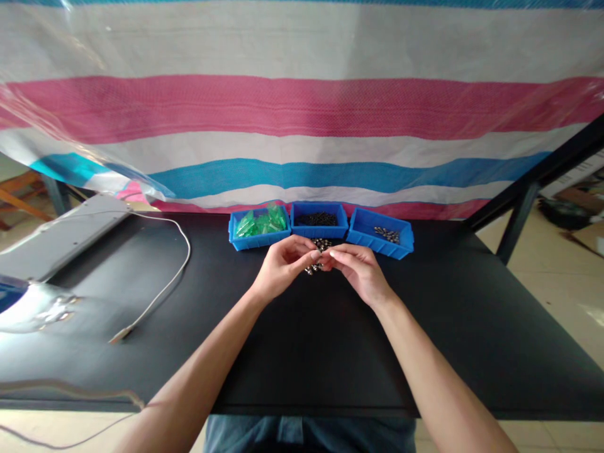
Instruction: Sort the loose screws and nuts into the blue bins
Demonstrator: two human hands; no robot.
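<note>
My left hand and my right hand meet above the middle of the black table, thumbs and fingertips pinched together. Whatever small piece is between them is too small to make out. Just behind and under the fingertips lies a pile of small shiny metal parts, partly hidden by my hands. Beyond them stand three blue bins: the left bin holds green translucent pieces, the middle bin small black parts, and the right bin small metal parts.
A white cable curves over the black table at left, near a grey metal panel and a clear plastic bag. A striped sheet hangs behind the bins. A black metal frame stands at right.
</note>
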